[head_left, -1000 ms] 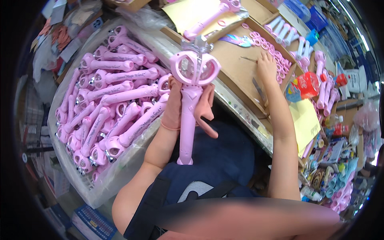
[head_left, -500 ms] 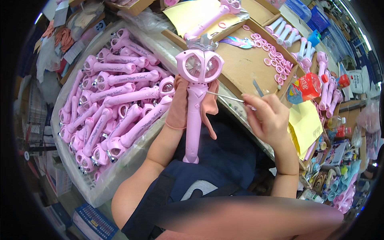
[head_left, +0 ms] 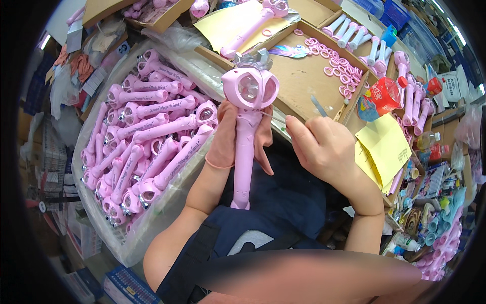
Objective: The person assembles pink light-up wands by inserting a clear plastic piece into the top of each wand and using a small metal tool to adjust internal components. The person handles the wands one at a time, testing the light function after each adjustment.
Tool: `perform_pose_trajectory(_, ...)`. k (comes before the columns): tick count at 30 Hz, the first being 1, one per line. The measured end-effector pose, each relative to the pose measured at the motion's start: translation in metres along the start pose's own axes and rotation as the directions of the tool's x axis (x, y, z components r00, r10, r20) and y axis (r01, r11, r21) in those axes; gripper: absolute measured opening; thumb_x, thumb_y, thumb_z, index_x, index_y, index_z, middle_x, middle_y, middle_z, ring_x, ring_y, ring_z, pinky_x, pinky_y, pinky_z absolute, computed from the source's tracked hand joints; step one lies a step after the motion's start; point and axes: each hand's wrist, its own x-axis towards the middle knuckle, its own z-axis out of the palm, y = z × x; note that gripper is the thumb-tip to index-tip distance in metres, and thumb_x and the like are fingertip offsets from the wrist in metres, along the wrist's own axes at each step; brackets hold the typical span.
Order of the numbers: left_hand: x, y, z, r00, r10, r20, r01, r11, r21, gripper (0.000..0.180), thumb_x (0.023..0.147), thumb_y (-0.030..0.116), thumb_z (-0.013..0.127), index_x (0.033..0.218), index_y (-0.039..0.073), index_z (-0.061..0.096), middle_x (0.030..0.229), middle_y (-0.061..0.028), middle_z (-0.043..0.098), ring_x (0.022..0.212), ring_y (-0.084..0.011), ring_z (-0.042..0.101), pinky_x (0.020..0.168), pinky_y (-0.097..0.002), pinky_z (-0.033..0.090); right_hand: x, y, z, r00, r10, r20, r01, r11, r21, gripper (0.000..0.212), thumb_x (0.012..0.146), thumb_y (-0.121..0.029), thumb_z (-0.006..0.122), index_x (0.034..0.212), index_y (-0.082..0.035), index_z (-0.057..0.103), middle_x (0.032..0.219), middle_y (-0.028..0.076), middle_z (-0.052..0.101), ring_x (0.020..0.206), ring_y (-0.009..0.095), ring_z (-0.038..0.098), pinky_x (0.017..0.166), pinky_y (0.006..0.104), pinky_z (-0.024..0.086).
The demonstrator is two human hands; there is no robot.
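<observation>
A pink toy magic wand (head_left: 244, 157) stands upright in front of me, with a clear windowed head and a silver crown on top. My left hand (head_left: 228, 134), in a loose salmon-coloured glove, is wrapped round its neck from behind. My bare right hand (head_left: 326, 149) is to the right of the wand, its fingers closed on a thin pale stick (head_left: 275, 118). The stick points left, and its far end reaches the wand's neck just under the head. Most of the stick's near part is hidden by my fingers.
At left, a plastic-lined bin (head_left: 119, 251) holds several more pink wands. A cardboard tray (head_left: 296, 86) with pink rings (head_left: 344, 76) lies ahead on the right. Beyond my right hand are yellow paper (head_left: 387, 144) and a red-labelled bottle (head_left: 382, 99). Another wand (head_left: 248, 33) lies on yellow paper.
My right hand has moved left, closer to the wand, with the fingers curled tighter, and less of the stick shows. My left hand still grips the wand. The view has shifted slightly.
</observation>
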Motion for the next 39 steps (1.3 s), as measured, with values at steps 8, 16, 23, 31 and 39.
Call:
perform_pose_trajectory(8,0.002,-0.006,-0.021,0.998,-0.067,0.016,0.067,0.997,0.041,0.043,0.104,0.033,0.046,0.127,-0.003,0.049,0.096,-0.0099,0.057,0.075,-0.0191,0.054,0.067,-0.0314,0.046,-0.012,0.007,0.001,0.989,0.122,0.083,-0.128,0.989,0.078,0.026,0.078,-0.009,0.07,0.104,-0.008,0.065,0.074,0.004,0.049,0.064,0.02,0.058,0.053,0.0337,0.047)
perform_pose_trajectory(16,0.009,-0.012,-0.027,0.868,0.209,0.451,-0.404,-0.231,0.885,0.018,0.085,0.018,0.063,0.093,0.004,0.056,0.079,-0.0051,0.054,0.071,-0.0202,0.055,0.071,-0.0297,0.045,-0.04,0.014,0.03,0.911,0.364,0.194,-0.412,0.836,0.362,0.014,0.088,-0.014,0.071,0.099,-0.006,0.067,0.08,0.009,0.064,0.067,0.028,0.066,0.059,0.0361,0.052)
perform_pose_trajectory(23,0.015,-0.01,-0.022,0.919,0.032,0.393,-0.315,-0.539,0.781,0.024,0.058,0.017,0.07,0.07,0.006,0.054,0.068,-0.0096,0.055,0.067,-0.0284,0.059,0.068,-0.0349,0.047,-0.048,0.034,0.03,0.548,0.4,0.735,-0.836,0.304,0.457,0.031,0.1,-0.03,0.058,0.108,-0.002,0.069,0.09,0.013,0.071,0.082,0.023,0.068,0.077,0.0347,0.052)
perform_pose_trajectory(31,0.016,-0.024,-0.046,0.856,0.021,0.517,-0.334,-0.741,0.583,0.025,0.053,0.017,0.071,0.068,0.007,0.054,0.066,-0.0137,0.054,0.062,-0.0333,0.057,0.066,-0.0381,0.049,-0.055,0.034,0.034,0.687,0.418,0.595,-0.716,0.531,0.453,0.023,0.095,-0.026,0.063,0.099,-0.004,0.07,0.084,0.014,0.068,0.076,0.027,0.067,0.068,0.0369,0.053)
perform_pose_trajectory(39,0.017,-0.014,-0.031,0.908,0.032,0.417,-0.348,-0.495,0.796,0.024,0.062,0.015,0.069,0.066,0.006,0.048,0.064,-0.0119,0.05,0.064,-0.0293,0.056,0.068,-0.035,0.046,-0.062,0.028,0.044,0.928,0.273,0.254,-0.317,0.936,0.154,0.017,0.092,-0.026,0.068,0.092,-0.009,0.065,0.073,0.009,0.061,0.067,0.026,0.065,0.058,0.0385,0.051)
